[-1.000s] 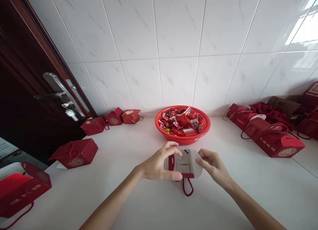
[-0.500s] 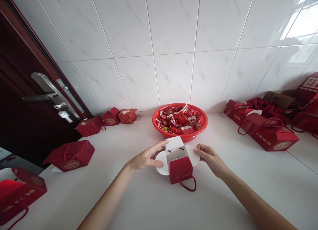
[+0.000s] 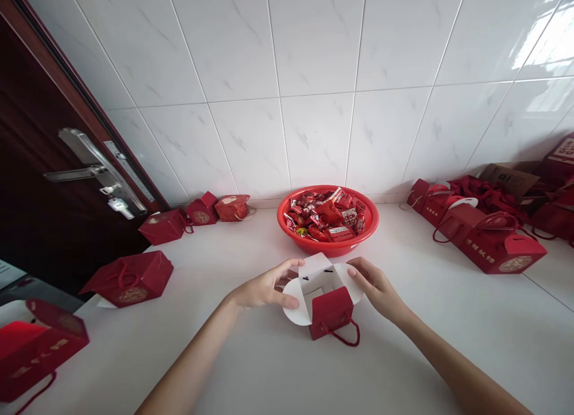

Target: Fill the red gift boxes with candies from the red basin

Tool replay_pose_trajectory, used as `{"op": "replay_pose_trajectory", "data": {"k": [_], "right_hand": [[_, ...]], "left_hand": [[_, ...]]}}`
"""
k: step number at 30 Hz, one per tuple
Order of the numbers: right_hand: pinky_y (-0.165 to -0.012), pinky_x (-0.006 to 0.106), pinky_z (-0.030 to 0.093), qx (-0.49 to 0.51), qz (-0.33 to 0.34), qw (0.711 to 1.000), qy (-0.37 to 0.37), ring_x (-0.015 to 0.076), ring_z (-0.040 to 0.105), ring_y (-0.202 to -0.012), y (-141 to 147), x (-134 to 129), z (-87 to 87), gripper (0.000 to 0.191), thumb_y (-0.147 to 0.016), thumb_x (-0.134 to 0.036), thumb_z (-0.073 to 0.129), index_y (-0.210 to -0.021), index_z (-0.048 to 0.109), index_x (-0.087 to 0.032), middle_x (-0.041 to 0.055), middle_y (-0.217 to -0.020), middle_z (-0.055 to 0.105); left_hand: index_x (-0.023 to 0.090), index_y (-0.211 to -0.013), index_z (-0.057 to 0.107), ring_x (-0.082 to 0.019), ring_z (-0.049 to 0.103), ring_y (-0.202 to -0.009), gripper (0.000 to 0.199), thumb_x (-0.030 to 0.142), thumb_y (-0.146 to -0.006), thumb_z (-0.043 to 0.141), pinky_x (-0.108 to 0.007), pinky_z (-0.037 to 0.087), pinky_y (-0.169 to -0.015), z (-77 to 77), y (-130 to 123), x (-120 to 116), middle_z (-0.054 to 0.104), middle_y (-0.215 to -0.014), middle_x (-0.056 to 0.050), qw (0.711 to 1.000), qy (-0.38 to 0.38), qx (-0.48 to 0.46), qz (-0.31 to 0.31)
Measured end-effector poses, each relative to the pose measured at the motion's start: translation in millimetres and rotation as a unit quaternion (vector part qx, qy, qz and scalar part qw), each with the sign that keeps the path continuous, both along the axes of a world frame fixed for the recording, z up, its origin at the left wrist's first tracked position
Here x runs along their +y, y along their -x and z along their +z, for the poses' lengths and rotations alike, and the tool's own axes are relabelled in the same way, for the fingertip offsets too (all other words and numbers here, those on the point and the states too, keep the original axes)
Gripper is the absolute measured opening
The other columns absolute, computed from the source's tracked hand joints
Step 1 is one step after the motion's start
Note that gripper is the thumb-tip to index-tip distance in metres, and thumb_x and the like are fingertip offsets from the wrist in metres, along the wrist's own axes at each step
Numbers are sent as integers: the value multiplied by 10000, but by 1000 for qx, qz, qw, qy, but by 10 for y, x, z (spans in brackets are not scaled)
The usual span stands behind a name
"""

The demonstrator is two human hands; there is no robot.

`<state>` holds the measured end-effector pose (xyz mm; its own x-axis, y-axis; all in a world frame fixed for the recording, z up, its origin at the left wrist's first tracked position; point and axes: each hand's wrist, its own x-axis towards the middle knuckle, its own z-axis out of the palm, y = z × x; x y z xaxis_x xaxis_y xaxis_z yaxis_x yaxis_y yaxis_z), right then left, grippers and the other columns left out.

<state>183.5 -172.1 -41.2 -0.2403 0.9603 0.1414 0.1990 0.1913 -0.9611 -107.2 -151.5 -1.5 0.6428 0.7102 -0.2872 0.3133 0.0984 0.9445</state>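
A small red box [image 3: 332, 312] with a white inside stands on the white table with its flaps spread out. Its red cord handle hangs at the front. My left hand [image 3: 269, 288] is at the box's left side, thumb on the rounded white left flap. On the other side, my right hand [image 3: 375, 283] pinches the rounded right flap between thumb and fingers. No contents show inside the box. Just behind it sits a red plastic basket [image 3: 299, 243] filled with red-wrapped candies [image 3: 329, 214].
Several closed red boxes [image 3: 139, 278] stand along the left, with an open one [image 3: 40, 349] at the near left. More red boxes [image 3: 491, 238] and a brown carton [image 3: 509, 180] are at the right. A tiled wall [image 3: 316, 128] rises behind; a dark door [image 3: 36, 134] is at left.
The box has turned slightly and shifted a little toward me and to the right. Its flaps are tilted differently, and more of its inside floor shows. Both hands stay at the flaps.
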Motion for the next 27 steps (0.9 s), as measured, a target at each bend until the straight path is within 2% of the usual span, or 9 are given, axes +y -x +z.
{"op": "replay_pose_trajectory", "data": {"k": [3, 6, 8, 10, 11, 13, 17, 22, 27], "right_hand": [[-723, 341, 515, 8, -31, 999, -26, 202, 637, -784, -28, 10, 31, 484, -940, -656, 459, -980, 625, -204, 58, -901, 681], [-752, 366, 514, 25, -61, 998, -25, 189, 645, -707, -66, 31, 53, 468, -939, -640, 469, -954, 631, -201, 55, -896, 688], [-741, 366, 506, 33, -79, 996, -22, 186, 647, -679, -85, 47, 54, 456, -930, -629, 486, -927, 640, -200, 53, -880, 691], [-723, 359, 499, 39, -92, 995, -20, 184, 646, -662, -96, 63, 41, 447, -916, -622, 508, -893, 648, -198, 50, -857, 691], [-714, 354, 497, 42, -96, 994, -19, 182, 644, -654, -98, 70, 30, 443, -909, -620, 519, -876, 649, -198, 48, -846, 690], [-695, 345, 494, 48, -99, 994, -19, 178, 639, -636, -101, 83, 4, 440, -893, -620, 541, -842, 646, -196, 45, -823, 685], [-657, 331, 480, 49, -97, 994, -20, 169, 626, -601, -103, 101, -39, 460, -882, -638, 550, -798, 633, -194, 42, -801, 676], [-622, 315, 467, 38, -90, 995, -23, 163, 624, -587, -106, 116, -85, 459, -883, -638, 557, -793, 624, -193, 43, -794, 675], [-591, 318, 482, 46, -102, 993, -39, 160, 611, -552, -125, 155, -115, 421, -854, -607, 605, -781, 627, -193, 44, -761, 670]], "left_hand": [[268, -1416, 517, -295, 567, -1264, 726, 544, -787, 756, -421, 477, -1018, 246, 1, 93, 611, -1361, -112, 994, -89, 57, 4], [217, -1272, 654, -284, 630, -1169, 578, 596, -836, 670, -408, 487, -1016, 548, -90, 304, 672, -1275, -100, 965, -220, 124, 75], [202, -1187, 706, -264, 645, -1136, 477, 545, -861, 647, -369, 492, -1011, 702, -225, 514, 718, -1189, -77, 935, -303, 161, 88], [216, -1163, 723, -236, 668, -1088, 366, 433, -886, 622, -317, 512, -962, 770, -398, 768, 744, -1127, -51, 904, -347, 235, 86], [229, -1162, 721, -221, 676, -1075, 330, 368, -882, 616, -287, 520, -929, 768, -488, 903, 749, -1122, -39, 889, -347, 286, 82], [209, -1133, 722, -227, 697, -1024, 309, 285, -844, 643, -278, 525, -886, 700, -654, 1162, 765, -1068, -56, 880, -343, 320, 78], [186, -997, 723, -303, 709, -996, 276, 387, -810, 697, -330, 523, -834, 434, -864, 1531, 776, -1030, -115, 860, -340, 368, 99], [181, -1029, 705, -297, 714, -988, 271, 326, -801, 715, -307, 514, -770, 163, -906, 1678, 767, -1099, -132, 845, -356, 372, 143], [192, -1156, 678, -277, 691, -1057, 335, 187, -822, 647, -314, 513, -822, 98, -870, 1727, 740, -1181, -118, 822, -400, 343, 215]]}}
